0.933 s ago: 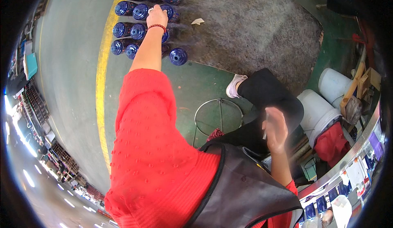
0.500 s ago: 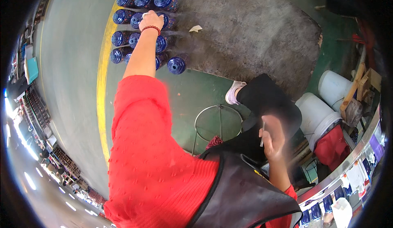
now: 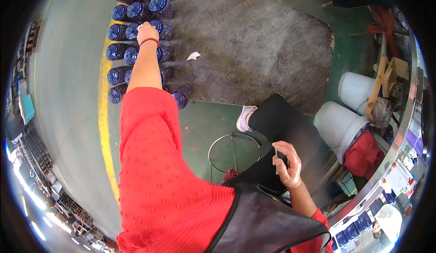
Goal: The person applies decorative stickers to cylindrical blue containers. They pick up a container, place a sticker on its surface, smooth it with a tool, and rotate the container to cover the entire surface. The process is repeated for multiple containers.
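My left hand (image 3: 148, 32), a red bead bracelet at its wrist, reaches far out over the jars. Its fingers are bent together above the lid of a dark blue jar (image 3: 132, 31) in the middle column, and a small white scrap (image 3: 140, 26) shows at the fingertips. Several like jars, with ringed lids and patterned sides, stand in rows around it; one jar (image 3: 181, 99) is apart at the near right. Over my dark-trousered leg, my right hand (image 3: 289, 164) is raised, a thin grey strip (image 3: 276, 156) between its thumb and curved fingers.
The jars stand along the left part of a worn grey board (image 3: 254, 39), beside a yellow floor line (image 3: 104, 130). A torn paper scrap (image 3: 194, 56) lies on the board. Below is a round metal stool frame (image 3: 210, 155); at right are white buckets (image 3: 334, 123) and wood pieces (image 3: 383, 80).
My left hand has moved about one row farther along the jars. The view has shifted, so the jars and board appear lower and more to the left. My right hand keeps the strip.
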Available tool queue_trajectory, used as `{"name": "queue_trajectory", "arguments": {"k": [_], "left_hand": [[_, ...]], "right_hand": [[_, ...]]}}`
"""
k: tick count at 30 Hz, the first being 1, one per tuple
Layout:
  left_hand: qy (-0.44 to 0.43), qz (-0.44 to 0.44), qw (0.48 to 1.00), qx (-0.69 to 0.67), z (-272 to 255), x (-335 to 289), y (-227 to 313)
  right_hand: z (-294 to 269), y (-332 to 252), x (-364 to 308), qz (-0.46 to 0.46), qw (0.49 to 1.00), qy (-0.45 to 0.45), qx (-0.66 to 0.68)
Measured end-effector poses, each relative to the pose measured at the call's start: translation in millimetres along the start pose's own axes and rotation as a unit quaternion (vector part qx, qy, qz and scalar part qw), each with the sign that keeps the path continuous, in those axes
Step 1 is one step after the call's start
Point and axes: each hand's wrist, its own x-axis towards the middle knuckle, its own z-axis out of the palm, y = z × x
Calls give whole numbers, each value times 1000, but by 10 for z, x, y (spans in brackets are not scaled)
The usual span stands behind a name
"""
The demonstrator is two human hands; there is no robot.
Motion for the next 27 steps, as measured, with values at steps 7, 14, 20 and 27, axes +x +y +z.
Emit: {"name": "queue_trajectory", "arguments": {"k": [7,14,20,27], "left_hand": [[-26,0,998,65,-211,-142,132],[7,144,989,-40,-391,-1615,655],[-233,254,920,-184,-419,-4097,742],[-572,375,719,-124,-459,-5852,168]], "right_hand": [[-36,59,-10,-47,998,-8,-44],[3,99,-23,-76,994,40,66],[-195,-145,-696,80,956,138,245],[-570,-197,-2218,16,925,262,276]]}}
